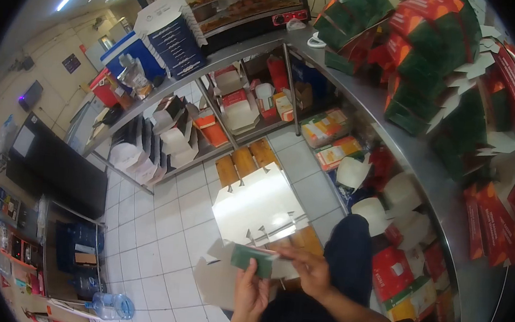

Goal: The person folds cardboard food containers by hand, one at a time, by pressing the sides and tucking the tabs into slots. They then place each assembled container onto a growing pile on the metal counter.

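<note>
Left hand (251, 294) gripping the bottom edge of a green carton (250, 259), right hand (310, 273) at its 3 o'clock, fingers pinching the same carton, white flat cardboard (260, 206) at 12 o'clock, red-and-green boxes (435, 60) stacked on the steel counter (359, 102) at 2 o'clock

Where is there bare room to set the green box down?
The tiled floor left of the green box in the left hand is bare, up to the black cabinet. A counter strip below the red-green box stacks is bare too. The shelves under the counter are crowded.
</note>
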Available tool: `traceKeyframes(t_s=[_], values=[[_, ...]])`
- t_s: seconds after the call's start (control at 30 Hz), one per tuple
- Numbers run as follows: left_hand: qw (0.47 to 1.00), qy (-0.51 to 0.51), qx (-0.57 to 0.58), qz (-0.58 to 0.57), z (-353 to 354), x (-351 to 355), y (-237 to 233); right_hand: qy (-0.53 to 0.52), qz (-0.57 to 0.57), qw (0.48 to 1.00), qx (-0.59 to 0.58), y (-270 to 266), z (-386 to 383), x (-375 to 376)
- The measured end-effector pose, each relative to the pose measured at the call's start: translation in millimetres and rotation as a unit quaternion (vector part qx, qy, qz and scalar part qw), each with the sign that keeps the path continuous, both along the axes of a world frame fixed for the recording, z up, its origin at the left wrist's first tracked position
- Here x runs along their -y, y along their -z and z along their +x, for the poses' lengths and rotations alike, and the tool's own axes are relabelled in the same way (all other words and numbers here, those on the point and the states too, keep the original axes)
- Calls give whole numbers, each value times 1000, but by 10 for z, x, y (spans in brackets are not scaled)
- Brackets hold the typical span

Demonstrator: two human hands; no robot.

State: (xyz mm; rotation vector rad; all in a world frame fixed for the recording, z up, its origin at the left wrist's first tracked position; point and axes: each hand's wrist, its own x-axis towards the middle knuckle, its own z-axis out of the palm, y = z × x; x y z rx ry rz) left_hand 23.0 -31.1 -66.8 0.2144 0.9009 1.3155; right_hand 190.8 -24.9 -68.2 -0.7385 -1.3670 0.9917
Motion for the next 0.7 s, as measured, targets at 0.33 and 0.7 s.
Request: traceKeyframes(t_s=[0.33, 0.7], values=[[991, -5, -21, 136, 286, 254, -309, -47, 70, 993, 87, 52, 80, 61], [940, 44, -269, 207, 163, 274, -403, 86, 86, 984, 128, 40, -74, 197]])
